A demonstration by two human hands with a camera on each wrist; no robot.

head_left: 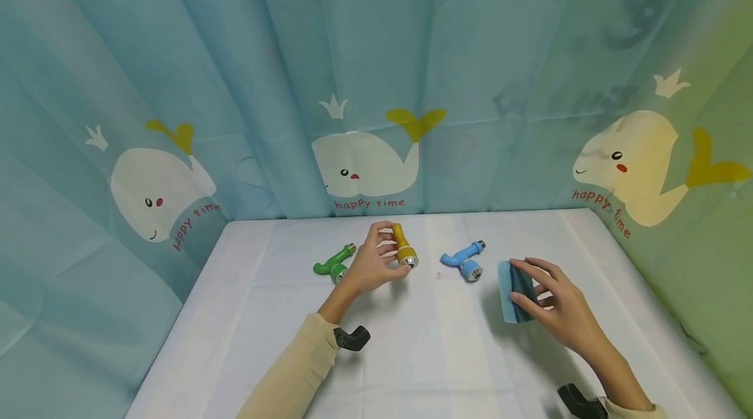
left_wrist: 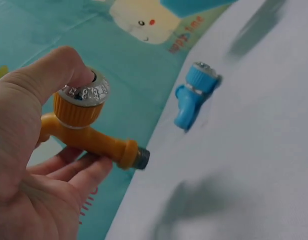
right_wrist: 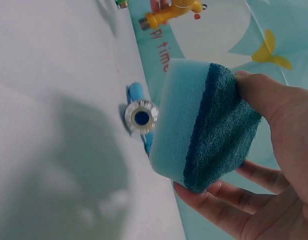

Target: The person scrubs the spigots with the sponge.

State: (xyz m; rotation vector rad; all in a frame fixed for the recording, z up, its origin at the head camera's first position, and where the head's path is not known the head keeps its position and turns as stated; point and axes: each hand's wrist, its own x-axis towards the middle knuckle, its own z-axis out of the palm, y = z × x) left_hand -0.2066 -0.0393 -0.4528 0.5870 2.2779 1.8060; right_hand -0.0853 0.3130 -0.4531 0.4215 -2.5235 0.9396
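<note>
My left hand (head_left: 372, 263) holds a yellow faucet (head_left: 403, 246) above the far part of the table. In the left wrist view the thumb presses the silver-rimmed knob of that faucet (left_wrist: 89, 135), while the fingers support its underside. My right hand (head_left: 561, 304) pinches a blue sponge (head_left: 518, 291) by its edges, over the table's right side. The right wrist view shows the sponge's light foam side and its dark scouring layer (right_wrist: 221, 132). Between the hands a blue faucet (head_left: 465, 260) lies on the table. A green faucet (head_left: 336, 263) lies behind the left hand, partly hidden by it.
A white cloth covers the table (head_left: 435, 353). Around its back and sides hangs a blue-green curtain (head_left: 282, 79) printed with white whales. Black wrist straps or mounts (head_left: 353, 338) stick out from both forearms.
</note>
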